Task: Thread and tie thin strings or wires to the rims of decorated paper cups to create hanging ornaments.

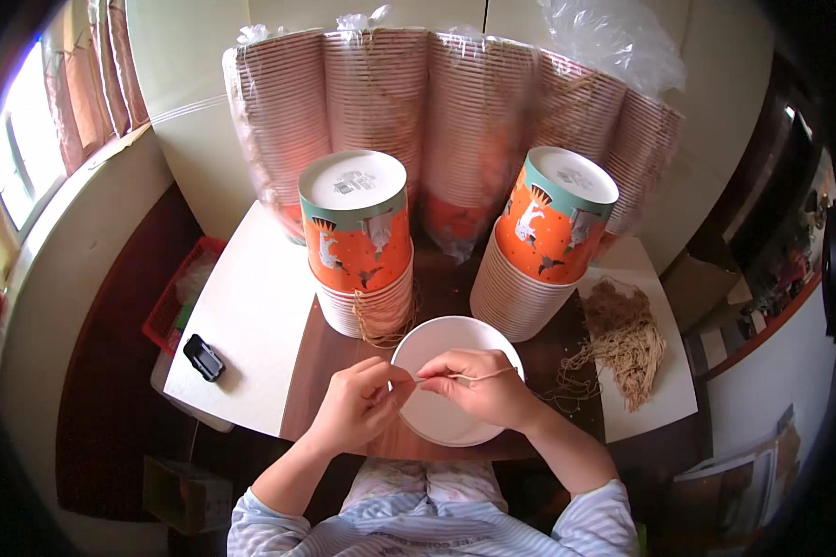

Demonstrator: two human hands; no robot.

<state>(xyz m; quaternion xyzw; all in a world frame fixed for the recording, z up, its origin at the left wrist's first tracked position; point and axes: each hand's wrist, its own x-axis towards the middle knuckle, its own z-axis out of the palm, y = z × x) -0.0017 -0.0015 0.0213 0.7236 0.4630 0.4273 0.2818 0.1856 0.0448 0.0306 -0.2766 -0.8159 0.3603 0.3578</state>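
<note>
The left hand (362, 399) has thumb and fingertips pinched on a tan cord (492, 373), and the right hand's (478, 385) clamp it just beside them. Beneath the fingers sits an open white bucket (450, 427). A cord tangle (627, 343) lies to their right. Beyond them stand two upturned bucket stacks (358, 246), then, farther, plastic-wrapped stacks (376, 102).

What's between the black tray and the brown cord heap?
In the head view: left bucket stack, right bucket stack, white bucket, the person's left hand and right hand.
</note>
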